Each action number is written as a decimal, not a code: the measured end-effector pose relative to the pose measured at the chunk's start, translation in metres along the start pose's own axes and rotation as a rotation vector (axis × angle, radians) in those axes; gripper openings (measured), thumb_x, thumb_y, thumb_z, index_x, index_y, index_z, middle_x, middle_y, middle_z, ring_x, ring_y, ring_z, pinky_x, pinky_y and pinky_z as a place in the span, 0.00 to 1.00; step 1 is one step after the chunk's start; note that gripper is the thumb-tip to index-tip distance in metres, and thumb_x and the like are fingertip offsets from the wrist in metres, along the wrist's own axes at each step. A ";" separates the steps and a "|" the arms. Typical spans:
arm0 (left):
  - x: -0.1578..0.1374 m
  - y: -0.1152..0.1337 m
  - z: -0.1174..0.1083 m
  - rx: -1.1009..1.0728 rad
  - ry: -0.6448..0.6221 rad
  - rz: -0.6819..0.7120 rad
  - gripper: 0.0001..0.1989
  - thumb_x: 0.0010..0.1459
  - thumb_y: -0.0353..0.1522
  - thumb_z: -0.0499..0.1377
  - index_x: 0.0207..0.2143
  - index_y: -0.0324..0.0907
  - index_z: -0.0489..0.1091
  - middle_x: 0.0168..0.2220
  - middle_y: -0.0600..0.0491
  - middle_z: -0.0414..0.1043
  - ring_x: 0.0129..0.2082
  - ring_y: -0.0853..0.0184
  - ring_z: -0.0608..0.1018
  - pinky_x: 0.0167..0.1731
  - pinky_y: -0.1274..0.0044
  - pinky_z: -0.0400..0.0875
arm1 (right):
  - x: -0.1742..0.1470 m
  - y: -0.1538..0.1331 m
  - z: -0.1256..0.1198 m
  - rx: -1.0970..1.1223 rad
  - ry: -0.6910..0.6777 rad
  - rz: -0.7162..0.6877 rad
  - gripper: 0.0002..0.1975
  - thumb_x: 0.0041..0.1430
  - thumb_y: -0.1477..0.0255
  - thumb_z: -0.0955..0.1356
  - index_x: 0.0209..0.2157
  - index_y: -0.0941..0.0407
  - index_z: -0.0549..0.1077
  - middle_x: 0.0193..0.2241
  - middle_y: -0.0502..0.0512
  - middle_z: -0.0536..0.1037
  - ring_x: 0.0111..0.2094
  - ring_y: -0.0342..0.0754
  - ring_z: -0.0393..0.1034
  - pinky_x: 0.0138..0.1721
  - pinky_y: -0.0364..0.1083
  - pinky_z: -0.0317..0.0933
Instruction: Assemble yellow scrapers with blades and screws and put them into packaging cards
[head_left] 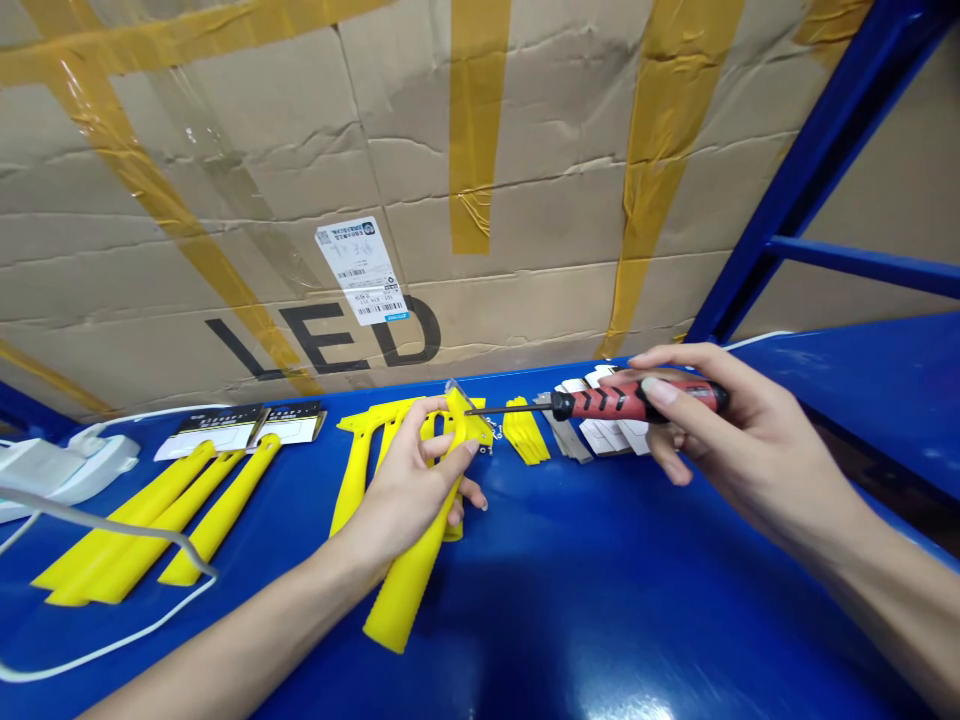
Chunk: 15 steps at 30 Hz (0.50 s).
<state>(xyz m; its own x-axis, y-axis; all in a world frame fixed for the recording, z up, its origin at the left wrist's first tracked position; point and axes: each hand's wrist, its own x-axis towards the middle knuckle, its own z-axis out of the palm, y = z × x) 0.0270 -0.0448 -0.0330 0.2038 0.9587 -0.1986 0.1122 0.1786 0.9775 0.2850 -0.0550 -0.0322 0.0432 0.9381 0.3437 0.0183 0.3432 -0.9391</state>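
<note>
My left hand (416, 480) is wrapped round a yellow scraper (411, 590), its head up and its wide handle end pointing down toward me. In my right hand (720, 420) is a screwdriver (611, 402) with a red and black handle, held level. The dark shaft reaches left to the scraper's head, where the tip seems to touch; the exact contact is too small to make out. Behind my left hand lie more yellow scraper handles (352, 480), partly hidden by it. Small screws (491, 440) are scattered just right of the scraper head.
Small yellow plates (525, 435), grey blades (570, 438) and white cards (611, 435) lie along the back of the blue table (570, 600). Yellow scrapers (225, 510) and packaging cards (289, 422) are at left, beside a white power strip (67, 465) and cable. A taped cardboard box (540, 300) stands behind.
</note>
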 end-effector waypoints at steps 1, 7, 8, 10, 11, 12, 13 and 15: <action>0.000 0.001 0.000 -0.001 0.006 -0.002 0.23 0.63 0.35 0.61 0.54 0.46 0.52 0.22 0.58 0.74 0.12 0.75 0.68 0.13 0.87 0.59 | 0.000 0.000 0.000 0.000 0.004 -0.007 0.17 0.57 0.66 0.75 0.48 0.47 0.73 0.42 0.51 0.82 0.21 0.41 0.71 0.23 0.43 0.68; -0.002 0.002 0.001 0.003 0.023 -0.005 0.26 0.63 0.35 0.61 0.57 0.45 0.51 0.22 0.58 0.74 0.12 0.75 0.69 0.14 0.86 0.62 | -0.002 0.001 0.001 0.029 0.003 -0.007 0.17 0.59 0.65 0.73 0.49 0.45 0.72 0.47 0.53 0.81 0.20 0.42 0.71 0.23 0.45 0.70; -0.002 0.001 0.001 0.006 0.022 -0.005 0.27 0.64 0.35 0.61 0.59 0.45 0.50 0.22 0.58 0.75 0.12 0.75 0.69 0.14 0.86 0.62 | -0.002 0.002 0.001 0.001 0.000 -0.016 0.17 0.59 0.65 0.74 0.49 0.45 0.73 0.47 0.53 0.81 0.23 0.43 0.74 0.24 0.45 0.70; -0.002 0.001 0.000 0.018 0.023 -0.010 0.29 0.65 0.35 0.60 0.62 0.45 0.48 0.21 0.58 0.75 0.12 0.75 0.69 0.14 0.86 0.62 | -0.001 0.005 0.001 -0.047 -0.003 -0.052 0.21 0.55 0.67 0.76 0.50 0.45 0.72 0.49 0.53 0.81 0.37 0.50 0.79 0.33 0.46 0.74; -0.002 0.002 0.000 0.024 0.024 -0.013 0.29 0.65 0.35 0.59 0.62 0.44 0.48 0.21 0.57 0.75 0.12 0.75 0.69 0.13 0.86 0.62 | -0.001 0.006 0.001 -0.071 0.002 -0.071 0.23 0.54 0.68 0.76 0.51 0.45 0.72 0.50 0.53 0.80 0.43 0.52 0.79 0.36 0.46 0.75; -0.001 0.002 0.000 0.028 0.026 -0.017 0.29 0.66 0.35 0.59 0.63 0.44 0.47 0.21 0.57 0.75 0.12 0.75 0.69 0.13 0.87 0.61 | -0.001 0.007 0.001 -0.099 0.011 -0.086 0.24 0.54 0.68 0.77 0.51 0.46 0.72 0.50 0.53 0.80 0.46 0.53 0.78 0.38 0.46 0.75; -0.001 0.003 0.000 0.030 0.032 -0.023 0.29 0.66 0.34 0.58 0.63 0.42 0.47 0.21 0.57 0.75 0.12 0.75 0.68 0.13 0.87 0.61 | -0.001 0.008 0.002 -0.124 0.019 -0.094 0.23 0.54 0.68 0.76 0.52 0.46 0.72 0.50 0.53 0.80 0.47 0.53 0.78 0.38 0.46 0.75; -0.001 0.005 0.001 0.018 0.050 -0.038 0.28 0.67 0.33 0.57 0.63 0.40 0.47 0.21 0.57 0.75 0.11 0.76 0.68 0.13 0.87 0.62 | -0.001 0.009 0.003 -0.164 0.031 -0.094 0.23 0.55 0.68 0.76 0.52 0.47 0.72 0.49 0.54 0.81 0.44 0.52 0.79 0.37 0.46 0.75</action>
<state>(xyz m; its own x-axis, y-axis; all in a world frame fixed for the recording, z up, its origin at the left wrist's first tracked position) 0.0282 -0.0447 -0.0286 0.1501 0.9613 -0.2310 0.1368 0.2113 0.9678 0.2823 -0.0529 -0.0406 0.0646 0.8993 0.4325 0.1863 0.4149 -0.8906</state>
